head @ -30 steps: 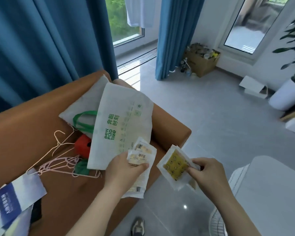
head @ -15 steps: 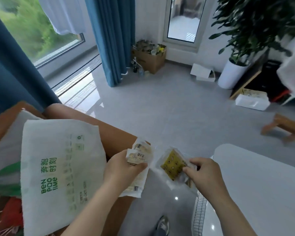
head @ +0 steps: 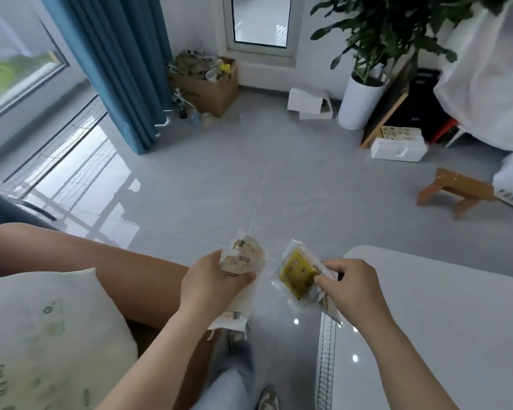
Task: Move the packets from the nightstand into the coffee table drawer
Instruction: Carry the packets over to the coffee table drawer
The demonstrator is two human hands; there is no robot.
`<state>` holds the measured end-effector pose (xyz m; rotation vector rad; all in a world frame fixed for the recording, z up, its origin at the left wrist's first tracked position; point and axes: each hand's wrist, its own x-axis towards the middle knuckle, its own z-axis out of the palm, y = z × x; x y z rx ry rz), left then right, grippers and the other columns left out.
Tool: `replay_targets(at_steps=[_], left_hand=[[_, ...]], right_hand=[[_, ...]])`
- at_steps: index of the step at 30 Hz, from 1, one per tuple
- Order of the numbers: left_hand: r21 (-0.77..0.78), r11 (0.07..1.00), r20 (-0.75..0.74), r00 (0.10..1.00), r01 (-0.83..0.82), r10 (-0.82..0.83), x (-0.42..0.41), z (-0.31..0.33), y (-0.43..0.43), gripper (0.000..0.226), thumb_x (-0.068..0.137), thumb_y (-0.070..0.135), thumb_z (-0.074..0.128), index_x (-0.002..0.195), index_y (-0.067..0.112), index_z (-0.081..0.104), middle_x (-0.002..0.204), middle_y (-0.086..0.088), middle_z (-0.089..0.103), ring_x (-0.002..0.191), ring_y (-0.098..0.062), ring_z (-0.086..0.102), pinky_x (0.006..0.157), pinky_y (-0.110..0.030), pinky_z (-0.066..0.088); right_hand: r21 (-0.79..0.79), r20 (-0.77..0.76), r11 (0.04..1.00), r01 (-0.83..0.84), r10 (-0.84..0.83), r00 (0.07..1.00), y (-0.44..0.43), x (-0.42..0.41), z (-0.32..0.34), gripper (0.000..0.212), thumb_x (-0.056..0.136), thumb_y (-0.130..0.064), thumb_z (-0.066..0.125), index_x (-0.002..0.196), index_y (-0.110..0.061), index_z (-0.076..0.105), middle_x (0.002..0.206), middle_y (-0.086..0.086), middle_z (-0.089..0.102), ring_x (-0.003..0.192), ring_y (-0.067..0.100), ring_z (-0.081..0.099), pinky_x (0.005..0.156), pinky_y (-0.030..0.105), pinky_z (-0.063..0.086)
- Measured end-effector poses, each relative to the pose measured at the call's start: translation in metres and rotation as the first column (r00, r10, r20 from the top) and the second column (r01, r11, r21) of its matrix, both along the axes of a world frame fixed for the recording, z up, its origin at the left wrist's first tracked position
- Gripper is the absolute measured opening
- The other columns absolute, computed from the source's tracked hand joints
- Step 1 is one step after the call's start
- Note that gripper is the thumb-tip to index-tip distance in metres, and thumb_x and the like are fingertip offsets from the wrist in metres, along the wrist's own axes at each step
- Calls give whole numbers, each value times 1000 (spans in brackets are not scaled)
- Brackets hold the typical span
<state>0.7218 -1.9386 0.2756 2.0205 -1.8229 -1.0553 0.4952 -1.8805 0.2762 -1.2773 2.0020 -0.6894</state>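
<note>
Grey tiled floor (head: 249,173), blue curtain (head: 116,69), potted plant (head: 365,84), wooden stool (head: 456,187)

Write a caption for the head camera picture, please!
The left hand grips pale packets, the right hand pinches a yellow packet, above a grey tiled floor.

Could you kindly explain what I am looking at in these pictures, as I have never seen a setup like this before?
There is no machine here. A person works with bare hands, and every picture comes from one wide-angle camera worn on the head, looking forward and down. The left hand holds a few pale packets. The right hand pinches a clear packet with yellow contents. Both are held in the air above the grey floor. At lower left a white printed bag lies on a brown seat, and at lower right is a white table. Further off stand a potted plant and a cardboard box.
</note>
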Motion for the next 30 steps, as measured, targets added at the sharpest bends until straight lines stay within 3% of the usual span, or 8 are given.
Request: replay_targets(at_steps=[4,8,11,19,22,25,30], left_hand=[[55,996,23,998,65,-66,-15,-16,-52,30,71,51,71,89,29,61,82,12,65,77,-11,62,64,-30,51],[101,985,61,987,143,-149,-34,-25,-107,29,71,50,72,86,33,55,78,14,60,76,-14,60,62,-27,47],[134,975,78,978,180,-191,-52,-29,-142,30,70,49,73,88,33,55,83,10,62,82,-18,62,66,-28,47],[182,934,68,944,308,-324,-129,-32,-218,28,71,44,76,88,33,56,74,13,59,77,-18,62,65,-30,53],[180,921,91,926,347,-366,-170,-33,-242,29,72,45,75,92,32,58,83,8,64,81,-20,64,69,-33,55],[169,913,101,915,371,-390,-214,-35,-265,33,70,47,75,94,30,61,90,7,67,84,-20,64,74,-35,55],[165,887,98,888,430,-449,-282,-33,-303,40,70,46,77,103,28,64,87,9,65,84,-18,63,71,-29,51]], right_hand=[[33,-14,999,38,-37,999,-42,-13,-11,12,75,-9,66,69,-17,73,58,4,61,54,18,51,50,25,37],[91,-44,991,101,-98,994,-78,-27,-29,10,74,-9,67,64,-7,66,58,15,52,50,14,38,49,26,30],[115,-58,982,148,-142,988,-99,-37,-37,14,74,-9,67,62,-4,61,53,3,39,49,12,30,48,26,25],[154,-61,951,269,-263,963,-139,-97,-54,8,74,-7,65,71,0,65,56,10,43,51,13,30,49,27,27],[163,-76,939,304,-295,952,-155,-133,-60,10,74,-7,65,67,1,62,59,18,45,53,14,30,49,27,26],[150,-58,936,319,-314,948,-172,-172,-59,20,75,-6,63,58,-1,53,53,6,38,51,14,28,49,25,23],[149,-6,914,378,-381,924,-197,-227,-58,23,73,-2,59,55,1,45,54,5,32,54,14,25,52,27,21]])
